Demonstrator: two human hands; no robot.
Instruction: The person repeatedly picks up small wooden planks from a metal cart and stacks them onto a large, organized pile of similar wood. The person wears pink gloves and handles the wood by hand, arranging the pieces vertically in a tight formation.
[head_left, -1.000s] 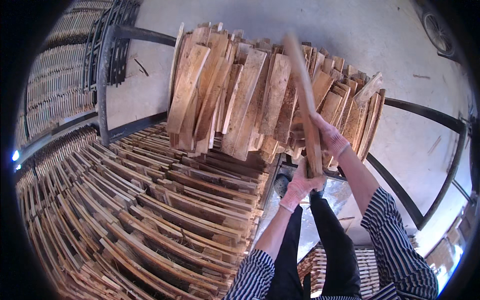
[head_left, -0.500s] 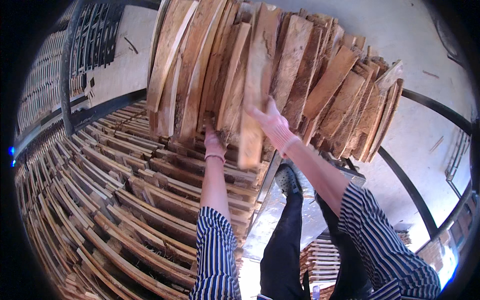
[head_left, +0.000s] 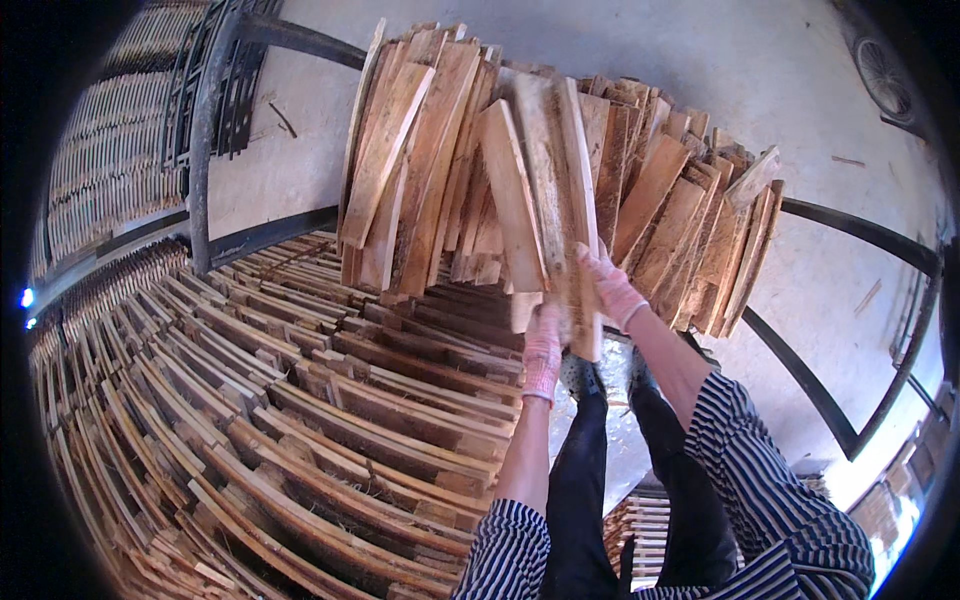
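My left hand (head_left: 543, 347), in a pink knit glove, is closed at the lower ends of a pair of rough wooden boards. One is a smooth-faced board (head_left: 511, 185) leaning left; beside it stands a bark-streaked board (head_left: 543, 160), blurred low down. My right hand (head_left: 607, 282), gloved alike, wraps the right edge of a narrow upright board (head_left: 580, 190) pressed against them. Behind both hands a row of boards (head_left: 435, 170) stands on edge, packed side by side. Some fingers are hidden by the wood.
Layered rows of spaced wooden slats (head_left: 330, 400) fill the left and lower left. A dark metal frame (head_left: 860, 220) runs along the right, and a metal post (head_left: 205, 150) rises at the left. My shoes stand on a pale metal surface (head_left: 625, 420). A round fan-like object (head_left: 882, 75) lies far right.
My left hand has moved right from the row's lower edge to beside my right hand, now with boards in it. The right-hand board has shifted right. The view has swung slightly.
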